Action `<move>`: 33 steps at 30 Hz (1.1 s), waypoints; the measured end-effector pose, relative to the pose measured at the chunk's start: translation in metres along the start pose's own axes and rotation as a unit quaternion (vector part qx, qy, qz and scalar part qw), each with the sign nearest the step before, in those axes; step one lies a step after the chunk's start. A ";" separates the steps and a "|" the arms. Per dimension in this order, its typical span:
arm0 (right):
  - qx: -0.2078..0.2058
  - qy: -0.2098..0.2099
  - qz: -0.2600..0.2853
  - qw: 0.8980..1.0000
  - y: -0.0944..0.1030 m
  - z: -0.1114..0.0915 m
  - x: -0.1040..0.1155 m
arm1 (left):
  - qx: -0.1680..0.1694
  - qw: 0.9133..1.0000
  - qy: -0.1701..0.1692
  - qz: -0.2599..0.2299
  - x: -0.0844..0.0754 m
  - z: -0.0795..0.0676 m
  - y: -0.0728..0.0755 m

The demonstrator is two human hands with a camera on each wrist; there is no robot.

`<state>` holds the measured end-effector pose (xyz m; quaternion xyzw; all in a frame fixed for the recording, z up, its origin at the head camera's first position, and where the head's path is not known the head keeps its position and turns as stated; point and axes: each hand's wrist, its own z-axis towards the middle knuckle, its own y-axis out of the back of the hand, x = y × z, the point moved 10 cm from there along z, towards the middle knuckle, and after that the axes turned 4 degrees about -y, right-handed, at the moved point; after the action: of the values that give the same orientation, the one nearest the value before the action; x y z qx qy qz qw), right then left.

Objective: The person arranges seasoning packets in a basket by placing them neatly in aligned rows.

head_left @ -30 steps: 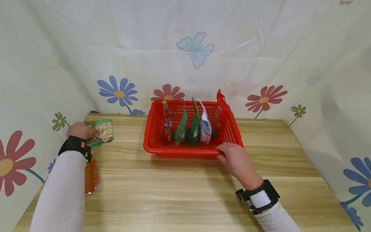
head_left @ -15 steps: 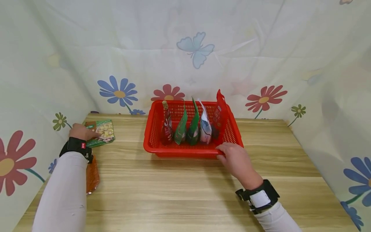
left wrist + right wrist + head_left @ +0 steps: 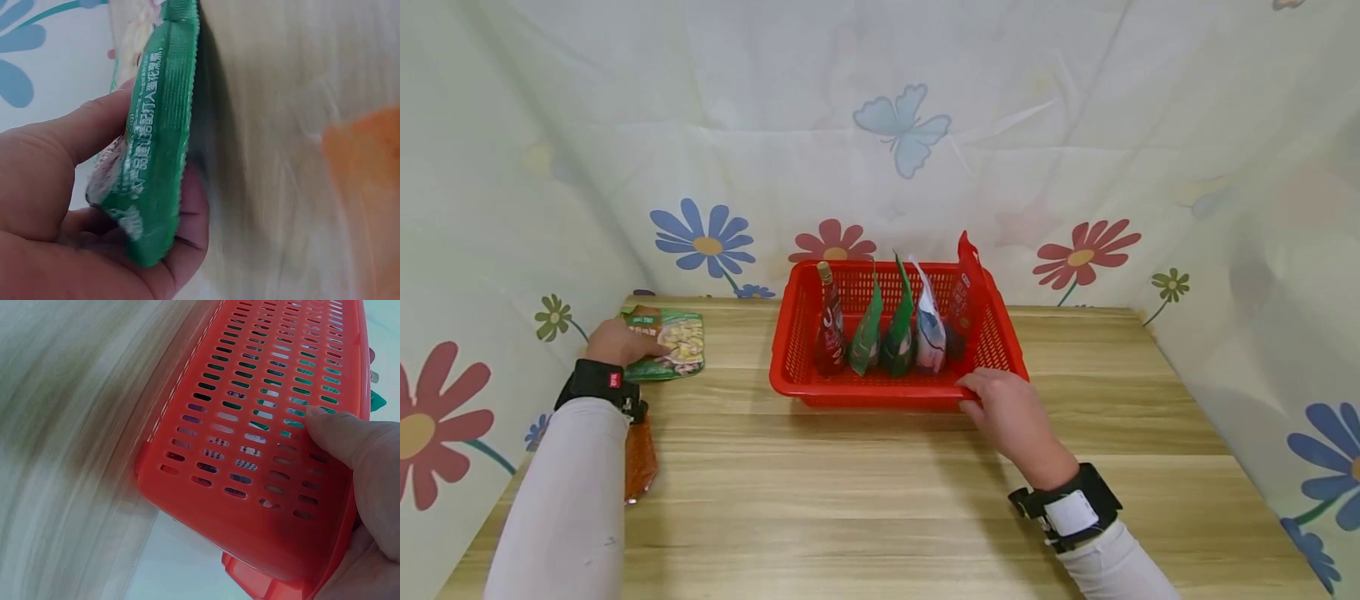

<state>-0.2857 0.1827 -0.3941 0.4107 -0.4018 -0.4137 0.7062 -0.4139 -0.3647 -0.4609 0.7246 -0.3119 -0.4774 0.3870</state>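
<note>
At the table's far left, my left hand (image 3: 616, 343) grips a flat green food packet (image 3: 681, 343) with a picture of a dish on its front. In the left wrist view the thumb lies on the front of the packet (image 3: 159, 137) and the fingers curl behind its lower end. My right hand (image 3: 1006, 417) holds the near right rim of a red plastic basket (image 3: 880, 392), thumb against the slotted outer wall (image 3: 250, 425). Inside the basket stand a dark red bottle (image 3: 831, 325), two green packets (image 3: 898, 333), a white-and-blue packet (image 3: 931, 329) and a red bag (image 3: 968, 300).
An orange packet (image 3: 640, 458) lies on the wooden table (image 3: 820, 517) beside my left forearm, which partly hides it. Flower-printed cloth (image 3: 737, 158) encloses the table at the back and both sides.
The green packet in my left hand has shifted slightly to the right, and the hand has moved a little with it. My right hand and the basket stay put.
</note>
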 end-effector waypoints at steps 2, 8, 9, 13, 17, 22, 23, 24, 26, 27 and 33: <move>0.000 0.002 0.000 1.000 0.000 0.000 0.001 | -0.004 1.000 0.008 -0.027 0.000 -0.001 0.000; 0.000 -0.002 0.001 1.000 0.001 0.002 0.001 | -0.008 0.993 -0.016 -0.116 -0.010 0.000 -0.004; 0.001 -0.002 0.001 1.000 0.001 0.002 0.001 | -0.005 0.991 -0.022 -0.133 -0.012 0.000 -0.006; 0.003 -0.004 -0.001 1.000 0.001 0.002 0.001 | -0.017 0.985 -0.058 -0.161 -0.022 -0.001 -0.007; 0.000 -0.003 -0.002 1.000 0.000 0.003 0.001 | -0.055 0.980 -0.092 -0.167 -0.038 -0.011 -0.003; -0.003 0.004 -0.005 1.000 -0.001 0.002 0.002 | -0.090 0.971 -0.106 -0.195 -0.057 -0.033 0.003; -0.004 0.005 -0.006 1.000 -0.001 0.002 0.002 | -0.094 0.969 -0.109 -0.200 -0.061 -0.038 0.004; -0.006 0.007 -0.007 1.000 -0.001 0.002 0.002 | -0.096 0.968 -0.112 -0.204 -0.064 -0.042 0.005; -0.008 0.010 -0.008 1.000 0.000 0.001 0.002 | -0.096 0.965 -0.118 -0.215 -0.072 -0.052 0.006; -0.009 0.010 -0.008 1.000 0.000 0.001 0.002 | -0.094 0.964 -0.119 -0.220 -0.075 -0.056 0.007; -0.007 0.006 -0.006 1.000 0.001 0.000 0.001 | -0.085 0.951 -0.125 -0.269 -0.094 -0.083 0.012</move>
<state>-0.2853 0.1814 -0.3932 0.4106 -0.3919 -0.4180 0.7093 -0.3701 -0.2718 -0.3883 0.6805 -0.1099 -0.6755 0.2618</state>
